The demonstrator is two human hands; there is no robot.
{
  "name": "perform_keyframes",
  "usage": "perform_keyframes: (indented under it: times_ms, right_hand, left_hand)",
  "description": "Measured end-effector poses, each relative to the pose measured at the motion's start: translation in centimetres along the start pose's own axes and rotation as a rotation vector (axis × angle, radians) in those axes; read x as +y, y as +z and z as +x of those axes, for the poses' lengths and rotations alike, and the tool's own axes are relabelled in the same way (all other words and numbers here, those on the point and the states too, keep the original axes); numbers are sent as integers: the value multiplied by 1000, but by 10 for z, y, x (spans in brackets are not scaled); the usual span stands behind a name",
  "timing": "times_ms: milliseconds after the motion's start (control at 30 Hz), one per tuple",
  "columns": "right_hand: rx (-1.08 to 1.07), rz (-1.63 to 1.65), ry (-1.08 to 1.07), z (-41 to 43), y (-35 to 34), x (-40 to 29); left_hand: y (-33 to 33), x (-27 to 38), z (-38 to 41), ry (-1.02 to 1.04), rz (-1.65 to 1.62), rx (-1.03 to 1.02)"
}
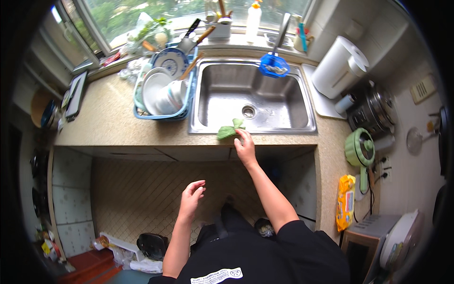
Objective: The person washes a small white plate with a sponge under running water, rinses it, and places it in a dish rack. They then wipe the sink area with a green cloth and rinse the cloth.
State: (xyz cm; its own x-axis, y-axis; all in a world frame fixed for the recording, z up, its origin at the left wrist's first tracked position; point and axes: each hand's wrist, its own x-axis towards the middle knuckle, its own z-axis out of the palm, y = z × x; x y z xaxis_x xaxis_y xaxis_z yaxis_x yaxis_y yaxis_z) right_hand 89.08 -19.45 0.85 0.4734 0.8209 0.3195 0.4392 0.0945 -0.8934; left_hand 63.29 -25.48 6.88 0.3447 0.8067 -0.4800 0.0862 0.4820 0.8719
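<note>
A crumpled green cloth (226, 132) lies over the front rim of the stainless steel sink (227, 96), partly on the stone counter. The fingertips of my right hand (245, 147) meet the cloth's right end, with a gap between thumb and forefinger; no firm grip on it shows. My left hand (191, 198) hangs in the air in front of the counter, fingers loosely bent, and holds nothing. Over the sink's back right, a blue strainer (273, 65) hangs under the faucet (282, 32) with some scraps in it.
Left of the sink stands a blue dish basket (161, 116) with plates, bowls and a cleaver. A white water dispenser or similar appliance (333, 71), a green pot (358, 147) and an orange wipes pack (345, 202) line the right. A black bin (152, 245) is on the floor.
</note>
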Motion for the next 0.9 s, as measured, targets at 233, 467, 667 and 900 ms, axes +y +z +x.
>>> perform_keyframes:
  times_ms: [233,467,667,900]
  right_hand:
    - [-346,813,375,-65,19,-107]
    - [-688,937,648,-181,61,-181]
    - [-982,763,961,-270,111,-204]
    - [-1245,540,1001,-407,141,-237]
  left_hand:
    - [-9,-6,-13,-49,-341,134]
    - [-73,-67,-71,266,-451,359]
    - [-146,-123,-169,285,-38,398]
    - [-224,-172,-302,282,261,671]
